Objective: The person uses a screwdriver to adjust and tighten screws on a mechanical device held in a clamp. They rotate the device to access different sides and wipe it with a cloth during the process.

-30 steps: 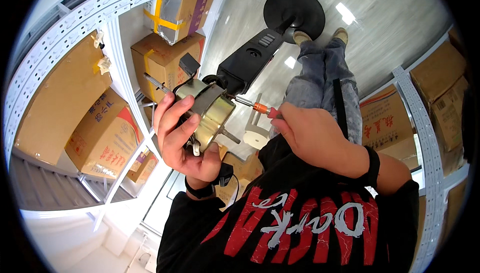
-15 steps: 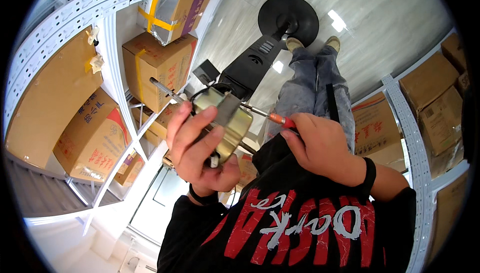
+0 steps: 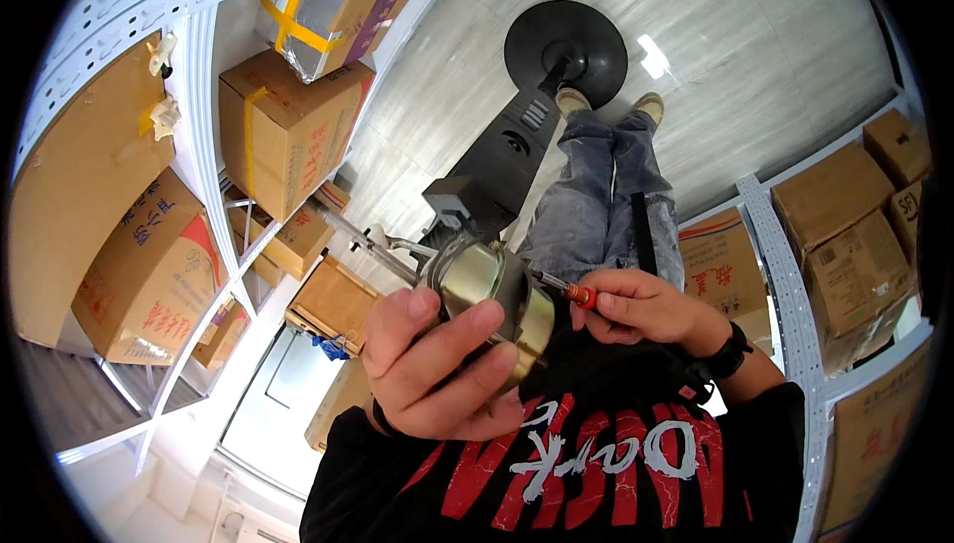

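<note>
My left hand [image 3: 437, 374] is wrapped around a fan motor [image 3: 475, 280] with a shiny brass-coloured metal housing. A long metal shaft [image 3: 370, 243] sticks out of the motor to the upper left. In my right hand [image 3: 641, 307], a screwdriver [image 3: 580, 295] with a red-orange handle is pinched between thumb and fingers. Its blade points left and meets the right side of the motor; the exact contact spot is too small to make out. Just beyond the motor rises a black floor-fan stand [image 3: 509, 141] on a round black base [image 3: 606, 46].
White metal shelving [image 3: 204, 116] on the left carries several cardboard boxes [image 3: 278, 136]. More cartons [image 3: 835, 190] fill a rack [image 3: 780, 275] on the right. The stand's base is close to my shoes [image 3: 646, 106]. A brown box [image 3: 333, 305] lies beyond my left hand.
My left hand has tilted the motor and moved it lower and to the right. My right hand has shifted its grip on the screwdriver, whose blade now shows shorter. The whole view has shifted slightly.
</note>
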The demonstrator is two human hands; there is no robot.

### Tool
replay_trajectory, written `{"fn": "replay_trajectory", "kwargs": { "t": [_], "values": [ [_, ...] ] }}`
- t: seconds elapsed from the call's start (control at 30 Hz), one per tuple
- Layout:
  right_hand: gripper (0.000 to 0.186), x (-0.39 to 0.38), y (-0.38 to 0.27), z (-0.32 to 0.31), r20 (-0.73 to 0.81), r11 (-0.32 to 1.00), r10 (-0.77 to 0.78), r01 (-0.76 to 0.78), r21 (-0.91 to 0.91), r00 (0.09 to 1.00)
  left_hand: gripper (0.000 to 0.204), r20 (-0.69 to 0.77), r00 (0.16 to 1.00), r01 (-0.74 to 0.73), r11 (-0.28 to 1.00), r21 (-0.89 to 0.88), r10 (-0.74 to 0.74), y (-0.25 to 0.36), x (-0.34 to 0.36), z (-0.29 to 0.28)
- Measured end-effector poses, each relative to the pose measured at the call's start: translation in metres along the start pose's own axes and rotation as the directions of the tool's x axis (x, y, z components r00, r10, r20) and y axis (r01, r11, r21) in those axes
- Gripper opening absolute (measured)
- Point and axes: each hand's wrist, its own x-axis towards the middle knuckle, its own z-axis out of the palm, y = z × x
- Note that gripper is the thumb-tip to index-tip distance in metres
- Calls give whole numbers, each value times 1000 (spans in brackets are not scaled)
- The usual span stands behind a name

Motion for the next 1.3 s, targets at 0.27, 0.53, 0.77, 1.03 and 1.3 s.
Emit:
{"fn": "replay_trajectory", "kwargs": {
  "t": [0.27, 0.53, 0.77, 1.03, 1.3],
  "values": [
    [25, -4, -9, 26, -251, 763, -214, 0, -646, 944, 23, -59, 997, 54, 995, 85, -49, 8, -2, 8],
    [19, 0, -7, 33, -329, 499, -378, -109, -860, 865, 21, -138, 988, 81, 991, 108, -66, 7, -5, 17],
    [20, 3, -22, 37, -308, 218, -576, -221, -951, 757, 22, -43, 999, 20, 997, 74, -16, -1, 2, 6],
    [24, -22, -46, 74, -346, 66, -543, -372, -926, 765, 43, 194, 972, -85, 970, -226, 131, -19, 20, -16],
    [17, -36, -88, 114, -75, -308, -442, -229, -923, 894, 58, 62, 998, 11, 995, -101, -5, 17, 17, -62]
  ]
}}
